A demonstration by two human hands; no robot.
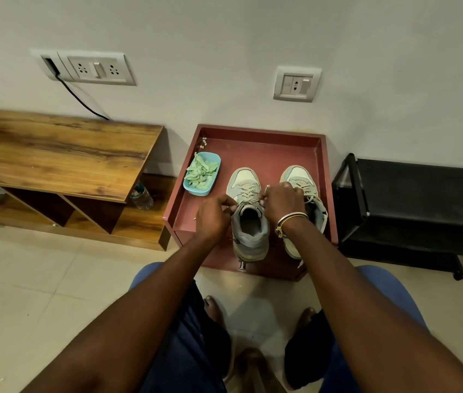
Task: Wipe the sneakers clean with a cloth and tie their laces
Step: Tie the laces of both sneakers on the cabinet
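Two pale mint-and-grey sneakers stand side by side on a low maroon stand [255,150], toes to the wall. Over the left sneaker [248,219], my left hand [213,215] pinches a lace end at the shoe's left side. My right hand [281,204] pinches the other lace just above the tongue, and it covers part of the right sneaker [299,175], whose laces lie loose. A crumpled green cloth [201,170] fills a small blue tub [196,190] at the stand's left.
A wooden bench-shelf [62,154] stands to the left with a plastic bottle [142,197] beside it. A black rack [417,205] is on the right. Wall sockets and a black cable hang above. My knees and bare feet are on the tiled floor below.
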